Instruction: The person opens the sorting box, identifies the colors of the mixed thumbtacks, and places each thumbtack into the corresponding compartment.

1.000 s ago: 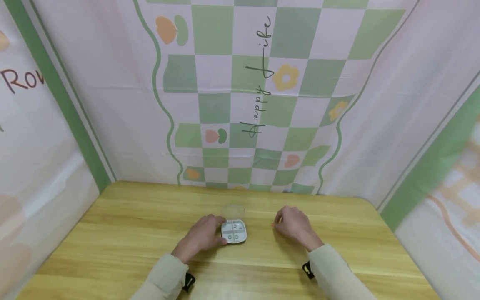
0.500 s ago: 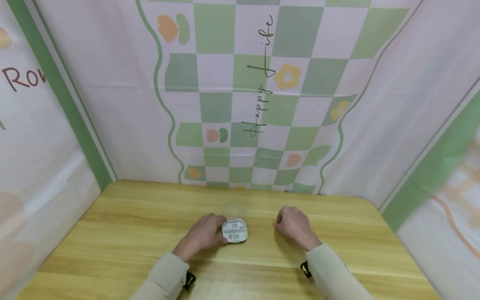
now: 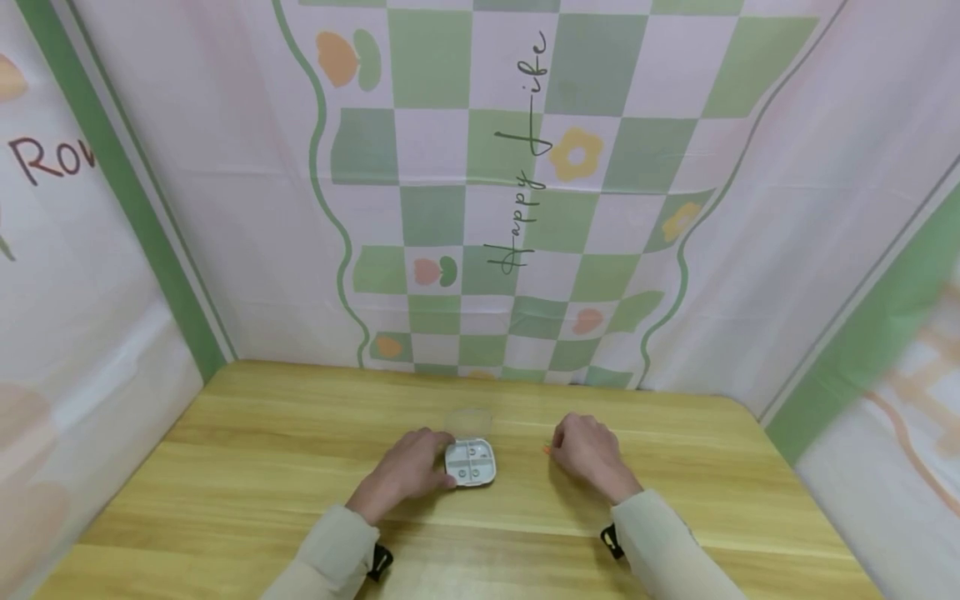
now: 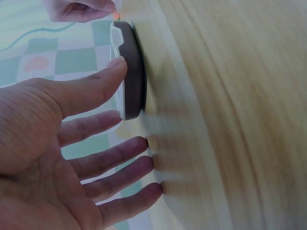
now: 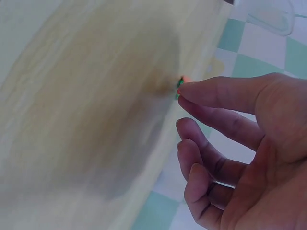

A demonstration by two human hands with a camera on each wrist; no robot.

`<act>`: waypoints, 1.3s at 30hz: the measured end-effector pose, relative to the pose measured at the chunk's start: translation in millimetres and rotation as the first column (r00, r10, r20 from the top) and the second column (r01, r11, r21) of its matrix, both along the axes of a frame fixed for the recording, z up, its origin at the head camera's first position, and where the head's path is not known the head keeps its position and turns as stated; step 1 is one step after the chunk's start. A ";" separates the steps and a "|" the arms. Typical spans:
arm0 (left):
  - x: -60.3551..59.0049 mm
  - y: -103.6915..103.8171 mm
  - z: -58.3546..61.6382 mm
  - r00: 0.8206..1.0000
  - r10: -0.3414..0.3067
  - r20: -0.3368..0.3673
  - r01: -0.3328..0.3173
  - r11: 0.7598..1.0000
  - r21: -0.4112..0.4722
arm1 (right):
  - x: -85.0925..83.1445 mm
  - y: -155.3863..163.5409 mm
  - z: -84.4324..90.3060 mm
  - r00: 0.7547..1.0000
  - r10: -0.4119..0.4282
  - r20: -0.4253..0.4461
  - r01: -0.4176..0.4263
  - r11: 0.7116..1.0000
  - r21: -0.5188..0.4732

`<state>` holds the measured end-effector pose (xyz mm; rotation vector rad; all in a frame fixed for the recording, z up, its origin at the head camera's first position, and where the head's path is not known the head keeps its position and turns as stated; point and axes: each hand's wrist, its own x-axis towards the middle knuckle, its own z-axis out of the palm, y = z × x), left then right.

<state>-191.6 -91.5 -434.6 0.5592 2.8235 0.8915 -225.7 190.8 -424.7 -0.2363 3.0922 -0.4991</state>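
While your left hand (image 3: 408,471) rests loose fingers against the box (image 3: 470,462), low in the frame, steadying it, your right hand (image 3: 588,452) pinches a tiny pill (image 5: 179,88).

Table: a wooden table (image 3: 247,467) with light yellow stripes; it fills the near part of the scene.
Back cloth: a big cloth (image 3: 480,192) hangs behind the far edge of the table, with green and white squares.
Words: thin dark writing (image 3: 521,158) runs up the middle of the cloth.
Pictures: a yellow flower (image 3: 574,155) right of the writing, an orange and green shape (image 3: 347,58) high on the left.
Left side: a pale cloth wall (image 3: 67,275) with a green stripe and red letters.
Right side: a pale cloth wall (image 3: 885,333) with a green stripe.
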 end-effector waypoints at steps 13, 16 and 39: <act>-2.2 -1.7 -1.4 1.000 0.000 -0.006 0.000 1.000 0.003 | 10.5 -67.4 10.4 0.978 0.173 -0.117 -0.187 0.975 -0.117; -3.1 -1.8 -2.5 1.000 -0.007 -0.014 0.007 1.000 0.004 | 12.3 -85.1 8.9 0.969 0.221 -0.114 -0.235 0.964 -0.125; -4.6 -1.4 -0.8 0.999 -0.030 -0.035 0.029 0.999 -0.034 | 9.4 -116.8 -3.6 0.965 0.236 -0.114 -0.249 0.961 -0.123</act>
